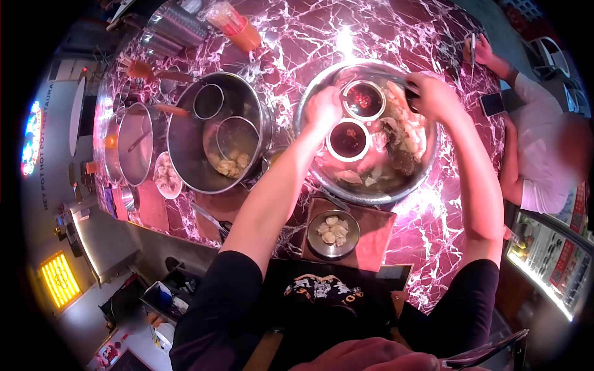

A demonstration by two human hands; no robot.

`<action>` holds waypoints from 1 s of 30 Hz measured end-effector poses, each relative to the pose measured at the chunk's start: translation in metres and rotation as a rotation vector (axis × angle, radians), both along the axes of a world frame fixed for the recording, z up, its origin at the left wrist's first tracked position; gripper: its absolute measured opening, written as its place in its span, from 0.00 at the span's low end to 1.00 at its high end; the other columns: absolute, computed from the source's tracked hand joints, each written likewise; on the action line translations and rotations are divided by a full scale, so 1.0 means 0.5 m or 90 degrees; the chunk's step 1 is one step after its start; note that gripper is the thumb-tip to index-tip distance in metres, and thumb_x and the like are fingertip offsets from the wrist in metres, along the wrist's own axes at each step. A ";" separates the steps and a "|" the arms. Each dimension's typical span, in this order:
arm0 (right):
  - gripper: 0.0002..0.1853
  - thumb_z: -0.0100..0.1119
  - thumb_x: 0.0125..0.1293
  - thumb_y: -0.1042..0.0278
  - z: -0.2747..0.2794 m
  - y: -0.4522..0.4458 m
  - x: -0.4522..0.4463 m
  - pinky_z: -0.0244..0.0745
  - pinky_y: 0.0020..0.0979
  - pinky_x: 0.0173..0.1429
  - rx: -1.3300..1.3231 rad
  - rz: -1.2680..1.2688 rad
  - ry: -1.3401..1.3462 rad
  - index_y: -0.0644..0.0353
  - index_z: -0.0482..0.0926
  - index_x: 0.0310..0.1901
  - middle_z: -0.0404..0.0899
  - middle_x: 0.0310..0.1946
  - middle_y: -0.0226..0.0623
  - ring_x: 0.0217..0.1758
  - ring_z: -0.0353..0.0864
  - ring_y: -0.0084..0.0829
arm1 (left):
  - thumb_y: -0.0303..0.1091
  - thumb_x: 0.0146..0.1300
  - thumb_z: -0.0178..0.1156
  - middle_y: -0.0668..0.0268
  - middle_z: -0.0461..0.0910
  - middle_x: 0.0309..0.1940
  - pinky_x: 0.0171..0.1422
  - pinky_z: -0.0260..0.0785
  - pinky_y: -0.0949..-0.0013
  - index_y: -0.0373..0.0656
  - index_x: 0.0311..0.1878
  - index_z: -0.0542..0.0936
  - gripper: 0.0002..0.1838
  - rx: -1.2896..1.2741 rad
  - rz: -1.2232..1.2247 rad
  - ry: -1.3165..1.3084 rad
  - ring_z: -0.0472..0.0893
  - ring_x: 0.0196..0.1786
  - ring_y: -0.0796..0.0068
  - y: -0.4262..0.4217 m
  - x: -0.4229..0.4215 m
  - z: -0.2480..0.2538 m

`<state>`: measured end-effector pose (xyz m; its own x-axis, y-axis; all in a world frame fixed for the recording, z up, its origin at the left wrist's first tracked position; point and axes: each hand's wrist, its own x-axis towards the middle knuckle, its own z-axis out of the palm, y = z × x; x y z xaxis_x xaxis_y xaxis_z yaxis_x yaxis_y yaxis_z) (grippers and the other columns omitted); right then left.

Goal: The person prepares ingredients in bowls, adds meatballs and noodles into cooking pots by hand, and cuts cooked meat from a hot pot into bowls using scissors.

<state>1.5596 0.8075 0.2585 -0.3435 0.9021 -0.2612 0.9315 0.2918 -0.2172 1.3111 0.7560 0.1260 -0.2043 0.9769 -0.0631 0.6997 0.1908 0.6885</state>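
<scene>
A large metal basin [307, 86] holds broth, pieces of meat [416, 137] and two white-rimmed bowls of dark red sauce. My left hand [323, 111] reaches over its left side, fingers closed beside the upper sauce bowl [364, 100]; what they grip is hidden. Just below that hand is the lower sauce bowl [348, 140]. My right hand [434, 99] is closed at the basin's upper right, next to the meat, on something dark that I cannot make out. In front of the basin, a small metal bowl of dumplings [333, 234] rests on a brown board [377, 232].
Left of the basin stands a deep metal pot [179, 148] with strainer baskets, one with dumplings [232, 166]. Another pot [135, 145] and a plate of food [167, 176] lie further left. Metal cups [176, 25] stand at the back. A person [544, 139] sits at right, holding a phone.
</scene>
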 end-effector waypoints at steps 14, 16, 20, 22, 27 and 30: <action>0.31 0.64 0.50 0.61 -0.096 0.020 0.008 0.72 0.44 0.59 0.113 0.123 0.038 0.48 0.70 0.59 0.78 0.46 0.45 0.54 0.77 0.47 | 0.31 0.70 0.55 0.64 0.83 0.35 0.48 0.70 0.72 0.35 0.49 0.81 0.12 0.088 0.064 -0.354 0.79 0.39 0.77 -0.056 -0.092 -0.077; 0.31 0.65 0.50 0.61 -0.119 0.041 -0.011 0.72 0.44 0.59 0.103 0.142 0.059 0.48 0.70 0.59 0.78 0.48 0.45 0.55 0.77 0.48 | 0.31 0.71 0.54 0.64 0.83 0.39 0.52 0.70 0.73 0.35 0.50 0.81 0.12 0.078 0.076 -0.360 0.80 0.44 0.77 -0.063 -0.093 -0.083; 0.32 0.65 0.51 0.64 -0.153 0.071 -0.020 0.73 0.44 0.59 -0.011 0.159 0.178 0.50 0.69 0.61 0.78 0.52 0.47 0.55 0.78 0.50 | 0.31 0.71 0.55 0.64 0.84 0.40 0.53 0.70 0.74 0.35 0.49 0.81 0.12 0.093 0.095 -0.382 0.79 0.45 0.77 -0.073 -0.096 -0.093; 0.31 0.64 0.53 0.72 -0.168 0.075 -0.019 0.75 0.43 0.58 -0.070 0.145 0.221 0.51 0.70 0.62 0.78 0.53 0.49 0.53 0.79 0.50 | 0.31 0.71 0.55 0.64 0.84 0.41 0.54 0.69 0.74 0.35 0.50 0.81 0.12 0.083 0.112 -0.397 0.79 0.45 0.78 -0.072 -0.093 -0.092; 0.32 0.64 0.52 0.80 -0.161 0.065 0.009 0.76 0.42 0.57 -0.018 0.171 0.282 0.51 0.74 0.61 0.79 0.54 0.47 0.53 0.80 0.49 | 0.30 0.71 0.55 0.66 0.83 0.41 0.54 0.69 0.75 0.34 0.50 0.81 0.11 0.058 0.114 -0.489 0.79 0.46 0.78 -0.071 -0.099 -0.089; 0.31 0.65 0.51 0.77 -0.144 0.059 0.024 0.76 0.41 0.56 -0.027 0.176 0.255 0.51 0.72 0.61 0.80 0.52 0.45 0.50 0.81 0.47 | 0.29 0.71 0.55 0.67 0.83 0.42 0.53 0.68 0.77 0.34 0.50 0.81 0.11 0.025 0.127 -0.573 0.78 0.45 0.80 -0.072 -0.104 -0.138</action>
<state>1.5716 0.8371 0.1867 -0.6495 0.7546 -0.0935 0.6610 0.4996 -0.5598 1.2593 0.7201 0.0570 -0.2592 0.9335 -0.2479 -0.1462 0.2158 0.9654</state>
